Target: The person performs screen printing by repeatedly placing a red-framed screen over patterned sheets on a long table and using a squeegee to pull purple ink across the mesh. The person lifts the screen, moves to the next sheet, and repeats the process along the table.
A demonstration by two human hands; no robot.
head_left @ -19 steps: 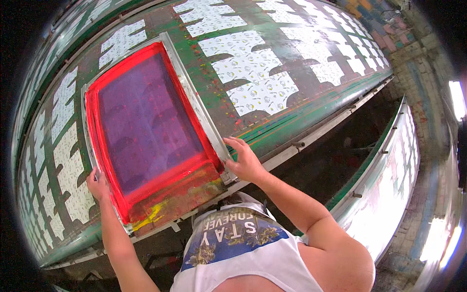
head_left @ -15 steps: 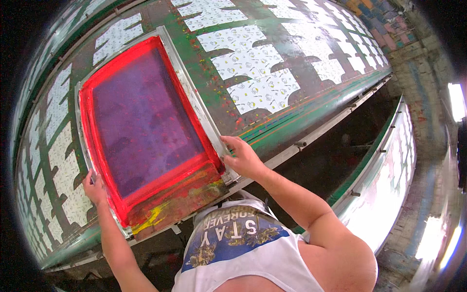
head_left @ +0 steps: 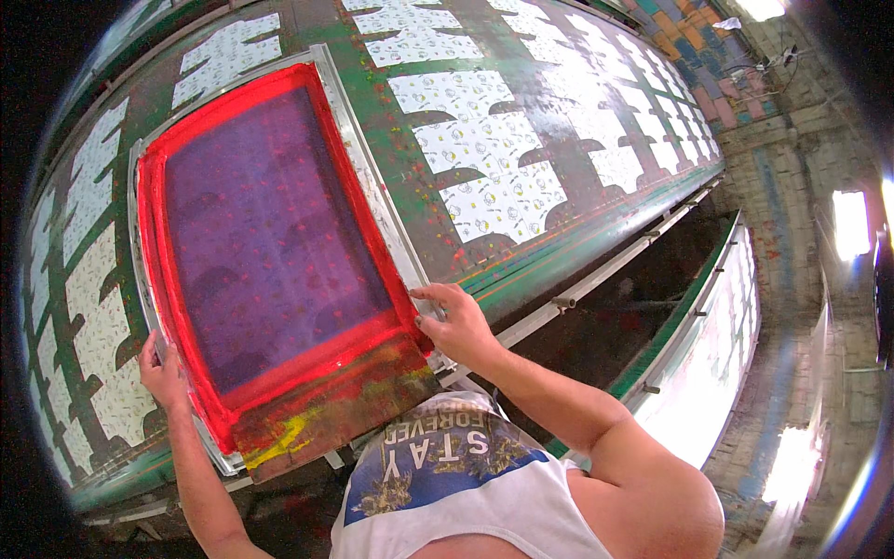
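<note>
from where i stand, the left hand (head_left: 166,374) and right hand (head_left: 456,323) grip opposite metal rails (head_left: 370,168) of the red-bordered screen (head_left: 326,368), over the green table's (head_left: 521,279) near side. the frame seems stiff, the purple mesh (head_left: 270,238) delicate; best held by those rails.

White lights (head_left: 850,225) glare beside what seems brickwork (head_left: 790,172).

There is one left hand (head_left: 165,377), one right hand (head_left: 461,326), one framed screen (head_left: 270,233), one tank top (head_left: 447,480), at least two tables (head_left: 531,272) and over ten patterned pieces (head_left: 507,200).
</note>
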